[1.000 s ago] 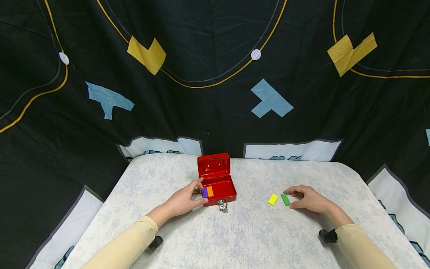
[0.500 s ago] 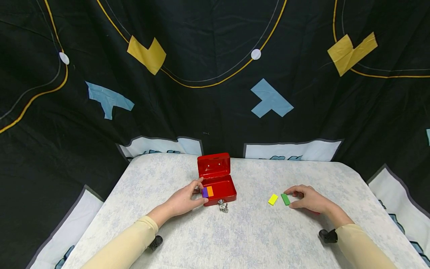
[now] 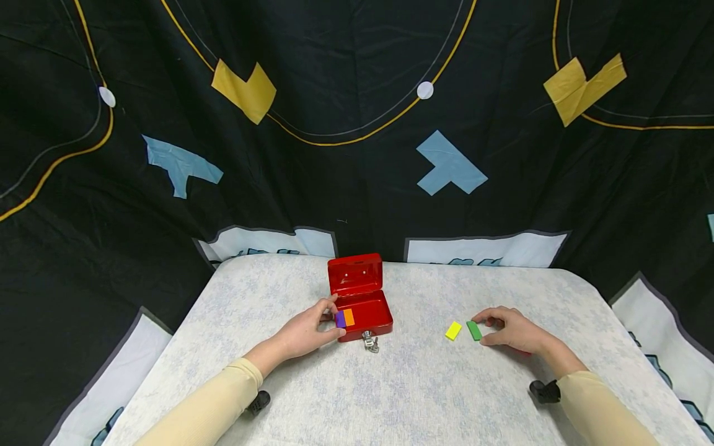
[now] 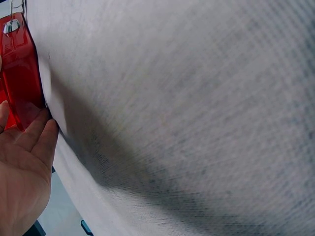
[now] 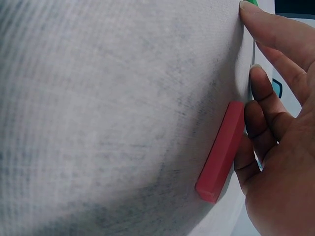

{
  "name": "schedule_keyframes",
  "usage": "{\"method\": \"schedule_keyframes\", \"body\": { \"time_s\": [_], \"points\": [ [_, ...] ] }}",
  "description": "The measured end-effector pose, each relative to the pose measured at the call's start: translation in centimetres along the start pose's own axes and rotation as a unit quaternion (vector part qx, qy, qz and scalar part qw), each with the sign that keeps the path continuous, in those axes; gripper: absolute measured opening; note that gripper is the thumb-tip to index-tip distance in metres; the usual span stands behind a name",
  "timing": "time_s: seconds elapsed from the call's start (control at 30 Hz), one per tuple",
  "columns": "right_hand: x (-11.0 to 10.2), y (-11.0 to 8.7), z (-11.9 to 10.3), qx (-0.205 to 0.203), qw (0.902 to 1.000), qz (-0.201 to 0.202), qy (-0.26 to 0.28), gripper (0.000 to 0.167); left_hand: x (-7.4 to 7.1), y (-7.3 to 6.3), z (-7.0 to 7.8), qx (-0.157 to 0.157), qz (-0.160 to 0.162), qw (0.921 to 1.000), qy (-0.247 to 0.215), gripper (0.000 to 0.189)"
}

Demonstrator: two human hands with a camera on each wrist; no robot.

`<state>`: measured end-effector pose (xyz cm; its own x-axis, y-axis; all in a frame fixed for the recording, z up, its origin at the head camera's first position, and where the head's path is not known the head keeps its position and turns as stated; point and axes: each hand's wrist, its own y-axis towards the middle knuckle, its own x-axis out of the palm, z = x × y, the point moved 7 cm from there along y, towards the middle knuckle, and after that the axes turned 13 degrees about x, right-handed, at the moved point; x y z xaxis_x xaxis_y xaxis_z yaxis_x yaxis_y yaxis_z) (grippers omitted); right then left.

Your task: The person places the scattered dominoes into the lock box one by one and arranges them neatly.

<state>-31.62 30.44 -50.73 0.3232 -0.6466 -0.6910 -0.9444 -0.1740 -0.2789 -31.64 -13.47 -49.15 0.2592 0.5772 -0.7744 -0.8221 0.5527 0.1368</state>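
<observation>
A red metal cash box (image 3: 385,325) stands with its lid up. Reaching over its left wall, my left hand (image 3: 301,331) pinches a purple block (image 3: 340,319) between thumb and forefinger. Beside that lies an orange block (image 3: 349,317) in the box. In the left wrist view the other fingers (image 4: 37,130) lie along the box's outer side. My right hand (image 3: 515,331) has thumb and forefinger at the two ends of a green block (image 3: 474,331) on the table. Under that palm lies a red block (image 5: 224,152), mostly hidden in the head view, close by the curled fingers.
A yellow block (image 3: 453,331) lies just left of the green one. Metal latch and keys (image 3: 370,342) hang at the box's front. The table (image 3: 413,390) has a pale patterned cloth; a dark curtain (image 3: 362,198) with taped shapes hangs behind it.
</observation>
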Motion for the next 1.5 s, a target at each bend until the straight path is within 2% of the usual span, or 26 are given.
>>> {"method": "schedule_keyframes", "body": {
  "time_s": [0.83,1.23,1.5],
  "points": [
    [0.01,-0.13,-0.01,0.004,0.9994,0.019,-0.027,0.044,0.03,-0.07,-0.08,-0.007,0.001,1.0,0.0,0.04],
    [0.05,-0.18,-0.21,-0.009,0.9993,0.023,-0.029,0.043,0.15,-0.04,-0.2,-0.005,0.001,1.0,0.0,0.042],
    [-0.27,0.14,-0.03,0.015,0.9998,0.014,0.004,0.046,0.13,0.01,-0.19,0.0,0.002,1.0,-0.001,0.041]
  ]
}}
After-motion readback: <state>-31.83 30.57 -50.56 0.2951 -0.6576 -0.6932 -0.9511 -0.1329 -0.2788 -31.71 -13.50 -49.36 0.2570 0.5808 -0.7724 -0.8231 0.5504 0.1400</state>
